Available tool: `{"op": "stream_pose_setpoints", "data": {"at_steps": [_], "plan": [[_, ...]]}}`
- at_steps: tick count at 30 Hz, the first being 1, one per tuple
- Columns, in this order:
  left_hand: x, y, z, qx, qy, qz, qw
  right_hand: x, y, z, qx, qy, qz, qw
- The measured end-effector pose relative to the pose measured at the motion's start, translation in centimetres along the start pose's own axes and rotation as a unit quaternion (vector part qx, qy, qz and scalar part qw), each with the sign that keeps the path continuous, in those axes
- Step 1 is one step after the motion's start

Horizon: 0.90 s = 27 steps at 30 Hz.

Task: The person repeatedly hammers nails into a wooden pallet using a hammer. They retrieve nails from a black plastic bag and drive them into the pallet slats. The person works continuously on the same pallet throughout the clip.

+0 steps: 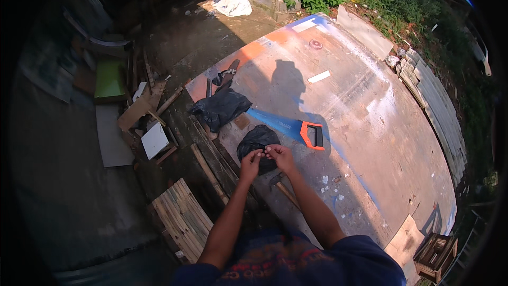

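Note:
My left hand (251, 166) and my right hand (280, 158) meet fingertip to fingertip over a black plastic bag (258, 136). Both are closed in a pinch; whatever lies between the fingers is too small to make out. A hammer (289, 195) with a wooden handle rests just below my right hand, partly behind the forearm. Beyond the hands lies a handsaw (278, 123) with a blue blade and an orange and black handle. Its blade tip reaches a second, crumpled black plastic bag (221, 108).
Everything lies on a large paint-stained board (354, 122). A dark tool-like item (230, 72) sits near its far left edge, a white strip (319, 77) farther right. Wooden slats (182, 217) and scrap boards (138, 111) flank the left; a wooden crate (435, 257) stands lower right.

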<state>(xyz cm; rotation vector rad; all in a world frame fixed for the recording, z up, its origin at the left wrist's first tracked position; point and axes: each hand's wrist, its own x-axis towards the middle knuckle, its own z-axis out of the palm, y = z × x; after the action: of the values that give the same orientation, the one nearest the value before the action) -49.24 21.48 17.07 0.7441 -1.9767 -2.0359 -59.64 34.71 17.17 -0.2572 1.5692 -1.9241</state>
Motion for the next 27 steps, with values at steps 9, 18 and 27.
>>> {"op": "stream_pose_setpoints", "data": {"at_steps": [9, 18, 27], "plan": [[-2.7, 9.4, 3.0, -0.218, -0.014, -0.039, 0.975, -5.0, -8.3, 2.3, 0.202, 0.020, 0.027, 0.979], [-5.6, 10.0, 2.4, -0.279, 0.007, -0.052, 0.959, -7.4, -8.7, 2.6, 0.151, 0.054, 0.092, 0.983], [-13.4, 5.7, -4.3, -0.270, 0.117, -0.129, 0.947, -17.0, 5.7, -3.8, -0.611, 0.132, -0.094, 0.775]]}}
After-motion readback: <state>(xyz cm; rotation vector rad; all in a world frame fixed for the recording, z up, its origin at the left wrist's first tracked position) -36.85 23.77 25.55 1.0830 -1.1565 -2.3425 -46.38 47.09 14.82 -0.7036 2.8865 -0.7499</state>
